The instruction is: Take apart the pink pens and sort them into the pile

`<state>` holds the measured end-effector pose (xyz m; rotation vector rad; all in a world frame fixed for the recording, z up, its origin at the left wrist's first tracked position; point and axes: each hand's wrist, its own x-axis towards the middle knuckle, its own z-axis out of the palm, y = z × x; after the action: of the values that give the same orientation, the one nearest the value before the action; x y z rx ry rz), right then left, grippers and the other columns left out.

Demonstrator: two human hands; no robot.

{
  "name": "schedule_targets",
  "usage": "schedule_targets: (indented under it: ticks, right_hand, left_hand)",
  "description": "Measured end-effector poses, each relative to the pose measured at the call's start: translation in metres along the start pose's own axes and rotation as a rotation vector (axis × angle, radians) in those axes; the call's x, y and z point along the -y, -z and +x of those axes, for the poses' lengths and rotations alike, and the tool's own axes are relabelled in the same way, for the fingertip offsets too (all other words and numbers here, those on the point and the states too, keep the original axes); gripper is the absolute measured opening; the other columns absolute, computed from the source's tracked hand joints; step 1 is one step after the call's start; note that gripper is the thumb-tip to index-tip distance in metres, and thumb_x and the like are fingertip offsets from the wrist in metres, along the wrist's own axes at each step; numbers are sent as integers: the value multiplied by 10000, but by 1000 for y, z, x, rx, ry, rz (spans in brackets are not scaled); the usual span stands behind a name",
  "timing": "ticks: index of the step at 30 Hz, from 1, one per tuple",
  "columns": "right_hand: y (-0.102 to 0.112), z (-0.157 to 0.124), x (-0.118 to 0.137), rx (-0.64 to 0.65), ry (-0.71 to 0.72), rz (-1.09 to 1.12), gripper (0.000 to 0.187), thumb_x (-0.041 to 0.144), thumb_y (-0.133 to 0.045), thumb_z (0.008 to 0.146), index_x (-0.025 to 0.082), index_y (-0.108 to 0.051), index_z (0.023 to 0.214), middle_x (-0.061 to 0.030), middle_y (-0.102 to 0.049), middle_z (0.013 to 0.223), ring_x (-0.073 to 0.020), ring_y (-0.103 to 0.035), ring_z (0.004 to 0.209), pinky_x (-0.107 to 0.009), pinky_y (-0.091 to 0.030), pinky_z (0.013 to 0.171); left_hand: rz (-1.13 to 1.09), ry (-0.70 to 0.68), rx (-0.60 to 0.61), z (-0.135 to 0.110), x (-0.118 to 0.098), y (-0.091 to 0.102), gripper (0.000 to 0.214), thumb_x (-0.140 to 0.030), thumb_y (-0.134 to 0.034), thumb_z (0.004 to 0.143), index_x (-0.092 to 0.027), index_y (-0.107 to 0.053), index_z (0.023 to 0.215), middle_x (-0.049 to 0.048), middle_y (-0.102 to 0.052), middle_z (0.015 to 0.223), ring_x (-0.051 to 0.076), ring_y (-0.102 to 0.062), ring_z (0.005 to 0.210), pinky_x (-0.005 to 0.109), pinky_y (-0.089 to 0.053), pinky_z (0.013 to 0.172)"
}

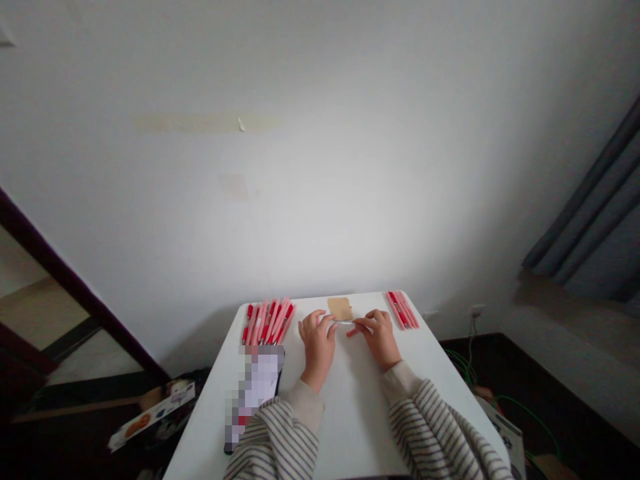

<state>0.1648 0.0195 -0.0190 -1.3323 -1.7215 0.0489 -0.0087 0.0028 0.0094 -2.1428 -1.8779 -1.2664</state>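
Between my two hands, over the far part of the white table, runs a thin, pale stick that looks like a pen refill. The fingertips of my left hand pinch its left end. My right hand pinches the other end. A short pink piece, perhaps a pen part, shows beside the right fingers, partly hidden by them. Just beyond the stick lies a tan square pad. To the left is a pile of red and pink pens; a smaller row of similar pens lies to the right.
A phone-like object with a pixelated surface lies left of my left forearm. The wall rises behind the table. Green cables and boxes are on the floor at right, and a printed carton is at lower left.
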Motion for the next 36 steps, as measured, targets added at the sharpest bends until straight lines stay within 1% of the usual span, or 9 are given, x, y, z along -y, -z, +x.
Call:
schedule_targets:
  ticks: [5,9,14,19,21,26,31,36]
  right_hand:
    - [-1,0,-4,-30,-3,2,193,292,-566,894,303,-758,913,-67,-591,884,-229,-477,930,-371,-426,823]
    - [-1,0,-5,-39,-21,9,214,327,-544,908,297,-756,913,-67,-593,882,-231,-474,925,-374,-422,830]
    - [1,1,-5,-28,-33,30,242,362,-522,918,288,-752,930,-72,-600,879,-236,-472,922,-379,-419,832]
    - [0,1,-6,-27,-32,35,252,387,-519,917,288,-751,935,-73,-610,857,-238,-484,908,-384,-420,823]
    - [0,1,-7,-27,-32,34,251,386,-521,916,288,-752,933,-73,-613,851,-239,-489,903,-384,-421,820]
    - [0,1,-6,-27,-34,31,238,369,-533,911,283,-754,931,-75,-620,846,-236,-496,893,-376,-421,813]
    - [0,1,-4,-9,-50,31,225,359,-545,907,282,-754,933,-70,-626,847,-237,-480,906,-371,-406,819]
    - [1,1,-3,3,-60,45,232,358,-540,907,279,-756,933,-71,-629,847,-239,-472,908,-373,-400,828]
  left_hand:
    - [37,51,6,0,2,1,210,-229,-578,827,-280,-674,1006,50,-580,1146,222,-492,1125,454,-318,1025]
    - [153,116,4,0,5,4,215,-213,-577,814,-270,-678,994,56,-574,1142,239,-476,1111,466,-307,1005]
    - [278,158,5,-1,8,7,215,-249,-593,801,-261,-676,999,65,-569,1125,256,-456,1075,455,-318,949]
    - [370,165,-1,-1,10,9,218,-274,-547,837,-251,-658,1023,72,-577,1107,267,-449,1059,442,-333,906]
    - [403,170,-8,0,10,10,218,-300,-496,871,-229,-658,999,80,-585,1082,270,-452,1050,434,-343,884]
    - [468,167,-15,1,11,11,326,-349,-396,919,-168,-667,907,108,-594,1023,266,-465,1017,420,-358,858]
    - [485,156,-20,1,12,10,352,-362,-393,921,-154,-672,872,109,-600,1004,264,-464,1017,425,-356,871]
    - [449,164,-8,2,11,10,234,-272,-463,881,-161,-668,893,102,-601,1032,258,-465,1022,419,-357,864]
